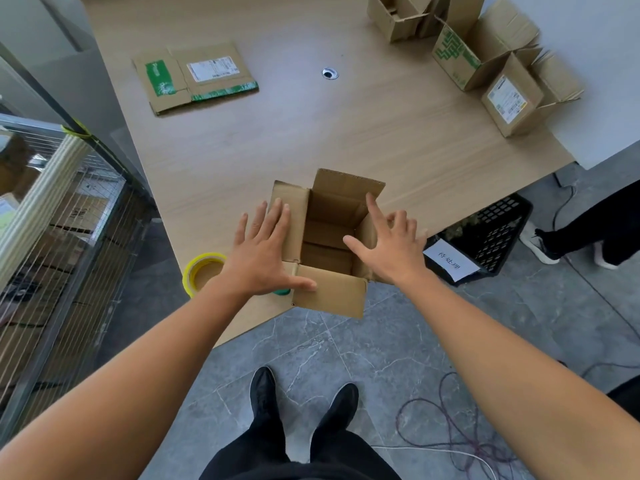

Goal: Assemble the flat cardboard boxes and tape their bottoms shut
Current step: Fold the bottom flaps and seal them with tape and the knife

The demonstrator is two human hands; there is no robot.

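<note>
Your box (329,237) stands mouth-up at the near corner of the counter (346,133), at 6 o'clock from the cable hole (329,73). Its near flap hangs past the edge. Neither grip holds anything. Your left hand (263,251) lies flat on the left flap with its fingers straight and its thumb on the near flap. Your right hand (388,244) is spread wide over the right wall, and I cannot tell whether it touches.

This looks like the squaring-up step. Press both side walls evenly so the corners come true, and slide the box further onto the counter before you let go. The bottom flaps look folded in, but tape on the underside is hidden, so check it. The tape roll (202,271) sits near the box at its 9 o'clock.

A flat cardboard blank (194,81) waits at 11 o'clock and the assembled boxes (485,64) cluster at 1 o'clock. On the tiled floor (346,341) there is a black crate (495,230) at 3 o'clock, loose cables at 5 and a wire cage (69,237) at 9.
</note>
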